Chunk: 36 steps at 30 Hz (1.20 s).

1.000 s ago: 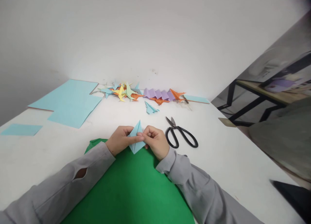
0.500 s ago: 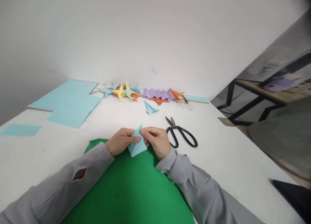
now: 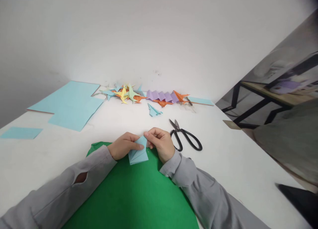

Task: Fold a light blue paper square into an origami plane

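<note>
A small folded piece of light blue paper (image 3: 138, 156) is held between my hands above a green cloth (image 3: 134, 196). My left hand (image 3: 125, 145) pinches its left side, thumb on top. At the paper's upper corner, my right hand (image 3: 161, 143) is closed with thumb and index fingertip on the edge. Black-handled scissors (image 3: 190, 139) lie with blades slightly apart, just right of my right hand. A folded light blue paper shape (image 3: 154, 110) lies on the table beyond my hands.
Along the wall sit colourful folded paper figures (image 3: 124, 94) and a purple zigzag-folded paper (image 3: 161, 96). Large blue sheets (image 3: 72, 103) and a small blue rectangle (image 3: 22, 133) lie left on the white table (image 3: 248, 169). A dark object (image 3: 295, 199) is at the right edge.
The blue paper has turned and moved slightly down; its pointed top is now lower and its bottom edge is flatter. My right hand has shifted slightly up at its corner.
</note>
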### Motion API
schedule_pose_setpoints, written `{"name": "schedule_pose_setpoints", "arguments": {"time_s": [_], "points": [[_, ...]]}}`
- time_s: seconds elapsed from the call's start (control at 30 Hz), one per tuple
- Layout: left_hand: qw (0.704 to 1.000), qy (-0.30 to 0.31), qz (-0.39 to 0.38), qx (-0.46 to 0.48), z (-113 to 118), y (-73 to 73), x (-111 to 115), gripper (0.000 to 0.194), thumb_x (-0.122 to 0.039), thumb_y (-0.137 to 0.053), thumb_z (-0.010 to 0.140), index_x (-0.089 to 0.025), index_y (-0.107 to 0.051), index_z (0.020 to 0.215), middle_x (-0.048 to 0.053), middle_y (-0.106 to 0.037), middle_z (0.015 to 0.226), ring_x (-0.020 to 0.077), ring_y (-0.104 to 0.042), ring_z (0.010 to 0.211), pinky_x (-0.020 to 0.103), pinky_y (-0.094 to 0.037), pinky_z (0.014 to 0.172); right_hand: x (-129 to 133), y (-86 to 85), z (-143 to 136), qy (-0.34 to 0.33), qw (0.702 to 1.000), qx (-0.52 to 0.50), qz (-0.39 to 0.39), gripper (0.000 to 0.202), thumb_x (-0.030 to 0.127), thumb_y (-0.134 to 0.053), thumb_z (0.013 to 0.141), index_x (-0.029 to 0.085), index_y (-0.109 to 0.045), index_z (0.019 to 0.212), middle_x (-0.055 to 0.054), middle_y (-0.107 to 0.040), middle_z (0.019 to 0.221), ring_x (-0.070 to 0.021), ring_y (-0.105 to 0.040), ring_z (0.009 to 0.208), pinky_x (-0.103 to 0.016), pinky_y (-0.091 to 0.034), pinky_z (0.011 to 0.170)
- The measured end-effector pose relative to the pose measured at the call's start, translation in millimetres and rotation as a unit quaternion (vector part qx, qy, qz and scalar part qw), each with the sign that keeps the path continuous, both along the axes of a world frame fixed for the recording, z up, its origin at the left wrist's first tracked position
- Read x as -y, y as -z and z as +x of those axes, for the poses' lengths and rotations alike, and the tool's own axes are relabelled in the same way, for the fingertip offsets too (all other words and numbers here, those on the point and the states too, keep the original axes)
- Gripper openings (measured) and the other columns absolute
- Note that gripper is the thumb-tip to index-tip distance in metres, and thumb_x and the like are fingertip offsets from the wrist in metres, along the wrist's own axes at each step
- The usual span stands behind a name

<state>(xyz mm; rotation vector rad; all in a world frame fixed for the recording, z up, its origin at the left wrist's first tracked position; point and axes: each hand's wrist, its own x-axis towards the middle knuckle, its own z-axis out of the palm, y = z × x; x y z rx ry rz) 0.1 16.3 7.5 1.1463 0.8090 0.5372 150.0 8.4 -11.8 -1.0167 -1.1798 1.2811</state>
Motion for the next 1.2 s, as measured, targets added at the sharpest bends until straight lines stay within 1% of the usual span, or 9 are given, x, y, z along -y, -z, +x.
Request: {"name": "schedule_pose_setpoints", "arguments": {"time_s": [0.17,0.3,0.47,0.53,0.63,0.7,0.8,1.0,1.2], "points": [[1.0,0.011,-0.007,0.005,-0.6,-0.2,0.1,0.013,-0.019,-0.065,0.054,-0.011,-0.055,0.051,-0.004,-0.049,0.045,0.0056,-0.039,0.042,0.021,-0.026,0.044,0.5,0.1,-0.1,-0.019,1.0,0.007,-0.011,0.03,0.039,-0.068,0.065,0.015,-0.051,0.054,0.005,-0.051,0.04,-0.0045,-0.04,0.032,-0.017,-0.027,0.035],[1.0,0.008,-0.016,0.006,0.1,-2.2,0.9,0.015,-0.016,-0.064,0.054,-0.012,-0.051,0.047,-0.005,-0.046,0.041,0.0046,-0.037,0.039,0.021,-0.024,0.043,1.2,-0.7,-0.2,-0.017,1.0,-0.004,-0.013,0.031,0.038,-0.068,0.065,0.016,-0.049,0.053,0.006,-0.05,0.04,-0.0046,-0.039,0.033,-0.018,-0.027,0.036],[0.999,0.002,-0.035,0.001,1.1,-4.9,2.0,0.011,-0.017,-0.064,0.052,-0.011,-0.055,0.05,-0.004,-0.049,0.042,0.0058,-0.04,0.04,0.021,-0.026,0.043,0.5,0.0,-0.3,-0.009,0.999,0.03,-0.008,0.041,0.045,-0.056,0.075,0.015,-0.048,0.047,0.004,-0.048,0.037,-0.0047,-0.039,0.032,-0.018,-0.027,0.036],[0.999,-0.003,-0.037,0.003,1.0,-5.0,2.0,0.012,-0.017,-0.064,0.051,-0.011,-0.054,0.048,-0.004,-0.049,0.041,0.0056,-0.039,0.039,0.021,-0.025,0.042,-0.2,1.0,0.0,-0.006,1.0,0.027,-0.008,0.043,0.048,-0.052,0.077,0.015,-0.05,0.048,0.003,-0.048,0.036,-0.0052,-0.039,0.032,-0.018,-0.027,0.036],[0.999,-0.008,-0.038,0.008,0.8,-4.9,2.1,0.016,-0.017,-0.064,0.051,-0.012,-0.05,0.044,-0.005,-0.046,0.039,0.0048,-0.037,0.038,0.02,-0.024,0.042,-0.2,1.5,0.4,-0.015,1.0,-0.005,-0.018,0.037,0.049,-0.052,0.076,0.016,-0.056,0.059,0.004,-0.049,0.039,-0.0059,-0.041,0.033,-0.018,-0.028,0.036],[0.999,-0.008,-0.036,0.009,0.6,-4.9,2.1,0.016,-0.017,-0.064,0.051,-0.012,-0.05,0.045,-0.005,-0.046,0.039,0.0048,-0.036,0.037,0.02,-0.023,0.041,0.5,1.0,0.4,-0.02,1.0,-0.01,-0.021,0.032,0.047,-0.057,0.072,0.016,-0.057,0.063,0.005,-0.051,0.041,-0.0058,-0.041,0.033,-0.018,-0.028,0.036],[0.999,-0.007,-0.032,0.006,0.5,-5.0,1.8,0.014,-0.016,-0.064,0.052,-0.011,-0.053,0.047,-0.005,-0.047,0.04,0.005,-0.037,0.038,0.02,-0.024,0.041,1.6,0.2,0.3,-0.015,1.0,0.011,-0.012,0.032,0.043,-0.065,0.067,0.016,-0.052,0.056,0.005,-0.051,0.041,-0.0055,-0.04,0.034,-0.018,-0.027,0.037],[0.999,0.006,-0.033,0.019,0.2,-4.0,1.6,0.013,-0.016,-0.065,0.052,-0.012,-0.054,0.046,-0.004,-0.047,0.04,0.005,-0.036,0.037,0.021,-0.024,0.041,1.9,-0.2,-0.5,-0.02,0.998,0.056,0.007,0.038,0.045,-0.059,0.072,0.017,-0.045,0.05,0.005,-0.045,0.038,-0.0052,-0.036,0.033,-0.019,-0.025,0.036],[0.999,0.005,-0.028,0.021,0.5,-3.4,2.0,0.014,-0.017,-0.065,0.054,-0.012,-0.055,0.046,-0.004,-0.048,0.04,0.0056,-0.037,0.039,0.021,-0.025,0.043,4.1,-2.4,-2.5,0.002,0.995,0.098,0.025,0.041,0.049,-0.056,0.073,0.018,-0.043,0.05,0.006,-0.042,0.035,-0.0054,-0.033,0.032,-0.02,-0.024,0.036]]}}
